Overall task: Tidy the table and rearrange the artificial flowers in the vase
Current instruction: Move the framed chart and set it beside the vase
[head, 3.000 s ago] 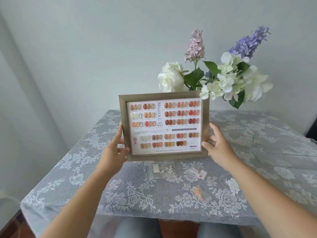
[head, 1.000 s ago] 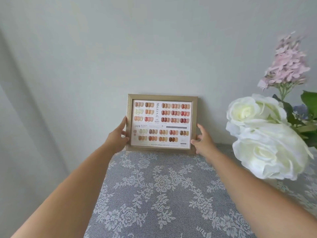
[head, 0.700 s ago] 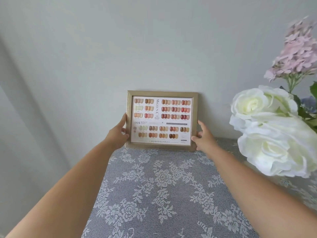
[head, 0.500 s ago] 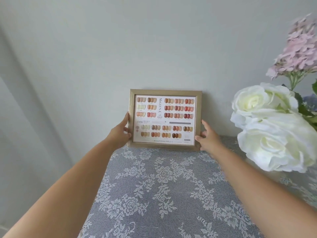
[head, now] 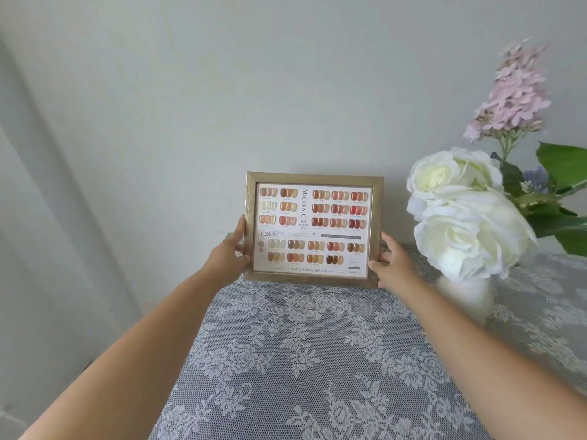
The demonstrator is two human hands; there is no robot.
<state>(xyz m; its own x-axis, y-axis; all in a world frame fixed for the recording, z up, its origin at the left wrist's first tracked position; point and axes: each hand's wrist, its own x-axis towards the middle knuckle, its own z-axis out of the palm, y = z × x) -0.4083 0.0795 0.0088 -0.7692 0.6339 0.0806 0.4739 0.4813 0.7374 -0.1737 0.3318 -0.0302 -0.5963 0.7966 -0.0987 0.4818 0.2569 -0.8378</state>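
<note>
We are holding a wooden picture frame (head: pixel 313 229) upright at the far edge of the table (head: pixel 305 360), at about 12 o'clock from us. Its lower edge is sitting at the lace tablecloth (head: pixel 295 344) and its back is facing the pale wall (head: pixel 254 90); we cannot tell whether the top is touching the wall. The frame is showing a nail-colour swatch chart, its face turned toward us.

Our left hand (head: pixel 227 254) is gripping the frame's left side, thumb lying on the front edge and the other fingers wrapping behind, out of view. Our right hand (head: pixel 392 265) is at the frame's lower right side, fingers loosely curled with the tips touching the edge; whether it is clamping firmly we cannot tell.

At about 2 o'clock, the artificial flowers are standing just beside the frame: two large white roses (head: pixel 460 214) are leaning toward it without touching, a pink flower spike (head: pixel 514 96) is rising above them, and green leaves (head: pixel 562 166) are spreading to the right. The pale vase (head: pixel 460 296) beneath the blooms is blurred.
</note>
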